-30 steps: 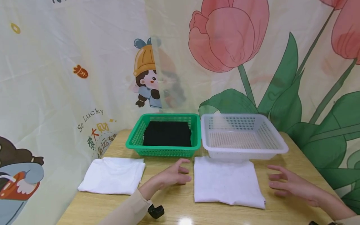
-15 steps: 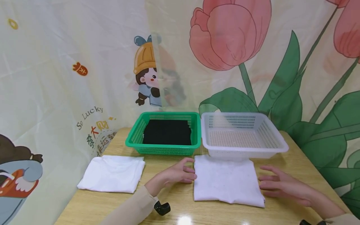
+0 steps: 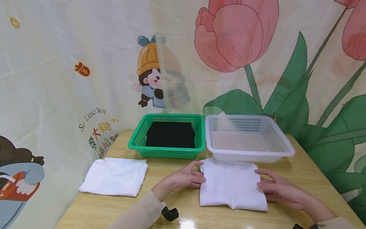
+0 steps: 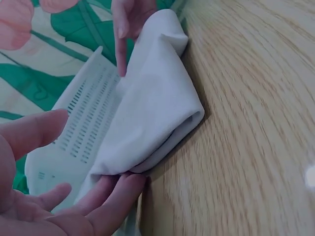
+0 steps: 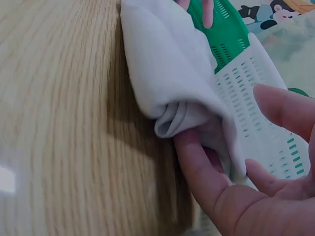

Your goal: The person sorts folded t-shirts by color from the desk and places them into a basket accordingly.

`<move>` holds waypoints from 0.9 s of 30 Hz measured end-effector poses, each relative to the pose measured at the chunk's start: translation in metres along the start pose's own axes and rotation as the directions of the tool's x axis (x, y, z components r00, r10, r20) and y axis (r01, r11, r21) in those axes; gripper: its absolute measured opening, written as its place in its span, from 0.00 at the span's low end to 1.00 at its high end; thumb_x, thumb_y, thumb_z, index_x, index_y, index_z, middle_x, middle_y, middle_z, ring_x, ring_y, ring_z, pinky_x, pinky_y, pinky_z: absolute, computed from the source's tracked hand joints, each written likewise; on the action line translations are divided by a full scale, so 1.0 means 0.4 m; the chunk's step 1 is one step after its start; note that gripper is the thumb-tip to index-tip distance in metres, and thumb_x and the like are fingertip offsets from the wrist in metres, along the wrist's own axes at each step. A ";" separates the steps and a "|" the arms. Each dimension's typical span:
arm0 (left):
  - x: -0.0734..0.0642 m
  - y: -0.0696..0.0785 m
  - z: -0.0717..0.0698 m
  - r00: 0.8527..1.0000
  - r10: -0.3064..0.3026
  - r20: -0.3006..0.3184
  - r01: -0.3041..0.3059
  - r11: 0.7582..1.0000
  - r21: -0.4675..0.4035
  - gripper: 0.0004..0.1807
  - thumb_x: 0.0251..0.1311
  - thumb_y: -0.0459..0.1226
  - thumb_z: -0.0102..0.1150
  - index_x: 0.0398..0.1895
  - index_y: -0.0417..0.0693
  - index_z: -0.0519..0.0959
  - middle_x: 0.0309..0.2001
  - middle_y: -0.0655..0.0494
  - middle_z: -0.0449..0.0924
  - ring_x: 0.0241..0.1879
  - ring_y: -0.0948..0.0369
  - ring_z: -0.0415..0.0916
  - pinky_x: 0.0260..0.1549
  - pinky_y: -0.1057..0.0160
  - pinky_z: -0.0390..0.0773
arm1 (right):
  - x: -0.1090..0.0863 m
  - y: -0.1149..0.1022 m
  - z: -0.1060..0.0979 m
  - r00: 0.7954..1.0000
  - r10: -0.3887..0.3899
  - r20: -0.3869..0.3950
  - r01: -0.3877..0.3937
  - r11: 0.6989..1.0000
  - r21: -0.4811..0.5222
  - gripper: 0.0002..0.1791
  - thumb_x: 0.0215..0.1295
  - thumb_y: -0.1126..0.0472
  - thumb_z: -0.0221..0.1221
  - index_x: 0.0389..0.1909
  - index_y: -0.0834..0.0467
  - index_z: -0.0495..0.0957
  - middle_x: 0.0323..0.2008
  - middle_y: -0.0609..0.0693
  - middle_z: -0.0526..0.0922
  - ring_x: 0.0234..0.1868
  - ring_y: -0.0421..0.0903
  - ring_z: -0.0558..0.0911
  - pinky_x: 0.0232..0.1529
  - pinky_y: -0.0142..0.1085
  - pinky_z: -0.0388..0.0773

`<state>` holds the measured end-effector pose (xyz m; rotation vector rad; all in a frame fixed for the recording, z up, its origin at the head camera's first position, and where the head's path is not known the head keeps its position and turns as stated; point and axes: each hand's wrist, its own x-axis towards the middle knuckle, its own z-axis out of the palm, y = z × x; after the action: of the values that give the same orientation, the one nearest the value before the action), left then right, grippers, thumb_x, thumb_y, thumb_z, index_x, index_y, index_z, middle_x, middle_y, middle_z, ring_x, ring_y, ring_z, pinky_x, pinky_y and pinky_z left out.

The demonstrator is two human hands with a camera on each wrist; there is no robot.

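Observation:
A folded white cloth point(image 3: 231, 184) lies on the table in front of the white basket. My left hand point(image 3: 184, 179) is at its left edge; in the left wrist view, two fingers point(image 4: 120, 194) reach under the folded edge while another digit stays off the fabric. On the opposite edge, my right hand point(image 3: 278, 189) touches the cloth. Its fingers point(image 5: 194, 157) slip beneath the layered folds in the right wrist view, where the uppermost digit stands apart from the fabric. The cloth's sides are slightly lifted and its front edge is wavy. Fingertips under the cloth are hidden.
Behind the cloth stands a white perforated basket point(image 3: 248, 156) with nothing in it. Beside it, a green basket point(image 3: 167, 153) holds folded black cloth point(image 3: 170, 135). Another folded white cloth point(image 3: 114, 177) lies on the left of the wooden table point(image 3: 94, 211). A printed curtain hangs behind.
Both hands have moved inward to the cloth, the left going right and the right going left. Their fingers now reach its side edges, and the cloth has bunched slightly narrower.

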<state>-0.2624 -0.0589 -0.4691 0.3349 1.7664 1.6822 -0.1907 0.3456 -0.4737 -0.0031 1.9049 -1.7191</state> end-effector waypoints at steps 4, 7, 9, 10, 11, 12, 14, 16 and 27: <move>0.004 -0.003 0.010 0.999 -0.009 0.033 0.010 0.999 -0.036 0.42 0.68 0.28 0.68 0.81 0.49 0.59 0.58 0.38 0.74 0.52 0.51 0.83 0.57 0.48 0.84 | 0.006 0.009 0.015 0.998 -0.029 0.060 0.025 0.997 0.076 0.45 0.84 0.57 0.53 0.84 0.63 0.33 0.74 0.71 0.61 0.63 0.54 0.79 0.63 0.53 0.81; 0.009 -0.006 0.014 0.999 -0.005 0.046 0.008 0.998 -0.066 0.41 0.68 0.27 0.67 0.81 0.48 0.60 0.57 0.39 0.76 0.51 0.52 0.83 0.59 0.49 0.83 | 0.010 0.014 0.019 0.997 -0.039 0.071 0.032 0.994 0.103 0.46 0.84 0.57 0.52 0.85 0.61 0.31 0.75 0.70 0.59 0.63 0.53 0.79 0.63 0.52 0.81; 0.010 -0.007 0.015 0.999 0.003 0.044 0.000 0.997 -0.078 0.39 0.69 0.27 0.66 0.80 0.47 0.61 0.56 0.39 0.77 0.51 0.53 0.83 0.59 0.51 0.83 | 0.013 0.014 0.019 0.997 -0.040 0.072 0.033 0.995 0.098 0.45 0.85 0.57 0.52 0.85 0.60 0.30 0.76 0.71 0.57 0.64 0.53 0.78 0.64 0.51 0.80; 0.011 -0.008 0.015 0.999 0.008 0.044 -0.005 0.997 -0.076 0.39 0.69 0.27 0.66 0.80 0.46 0.62 0.56 0.39 0.77 0.50 0.53 0.84 0.59 0.51 0.83 | 0.014 0.014 0.019 0.997 -0.039 0.070 0.033 0.996 0.087 0.45 0.85 0.56 0.51 0.85 0.59 0.31 0.76 0.70 0.56 0.64 0.53 0.78 0.63 0.50 0.80; 0.012 -0.008 0.016 0.999 0.011 0.046 -0.008 0.997 -0.074 0.38 0.69 0.27 0.66 0.79 0.45 0.63 0.57 0.39 0.77 0.50 0.53 0.83 0.59 0.52 0.83 | 0.015 0.014 0.019 0.997 -0.037 0.066 0.032 0.997 0.070 0.44 0.85 0.56 0.52 0.85 0.59 0.33 0.76 0.70 0.57 0.64 0.53 0.78 0.63 0.50 0.81; 0.013 -0.008 0.017 0.999 0.015 0.048 -0.011 0.998 -0.068 0.37 0.69 0.27 0.66 0.79 0.44 0.64 0.57 0.39 0.77 0.50 0.54 0.83 0.59 0.53 0.83 | 0.017 0.013 0.021 0.998 -0.036 0.061 0.033 0.998 0.048 0.43 0.85 0.56 0.52 0.85 0.60 0.35 0.75 0.70 0.59 0.63 0.54 0.78 0.62 0.49 0.81; 0.016 -0.007 0.018 0.999 0.017 0.051 -0.014 0.999 -0.051 0.36 0.68 0.27 0.66 0.77 0.42 0.66 0.57 0.40 0.76 0.50 0.55 0.83 0.58 0.54 0.83 | 0.022 0.012 0.025 0.999 -0.036 0.039 0.037 0.999 -0.002 0.42 0.84 0.55 0.54 0.85 0.61 0.40 0.74 0.69 0.62 0.63 0.54 0.78 0.61 0.47 0.81; 0.017 -0.004 0.020 0.999 0.015 0.041 -0.014 1.000 -0.027 0.34 0.67 0.27 0.67 0.76 0.41 0.68 0.56 0.41 0.75 0.48 0.55 0.82 0.57 0.54 0.84 | 0.026 0.009 0.031 0.999 -0.039 0.012 0.039 0.998 -0.049 0.42 0.83 0.55 0.56 0.84 0.63 0.45 0.73 0.67 0.66 0.62 0.54 0.78 0.60 0.45 0.81; 0.023 -0.006 0.014 0.999 -0.015 -0.041 0.015 1.000 0.019 0.34 0.63 0.28 0.72 0.73 0.45 0.73 0.50 0.44 0.71 0.45 0.54 0.78 0.49 0.57 0.83 | 0.037 -0.009 0.043 0.999 -0.049 -0.008 0.049 0.996 -0.072 0.41 0.81 0.56 0.58 0.83 0.64 0.48 0.71 0.71 0.66 0.61 0.55 0.78 0.57 0.51 0.83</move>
<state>-0.2652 -0.0492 -0.4739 0.2974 1.8113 1.6733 -0.1973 0.3238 -0.4766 -0.0689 1.9880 -1.6849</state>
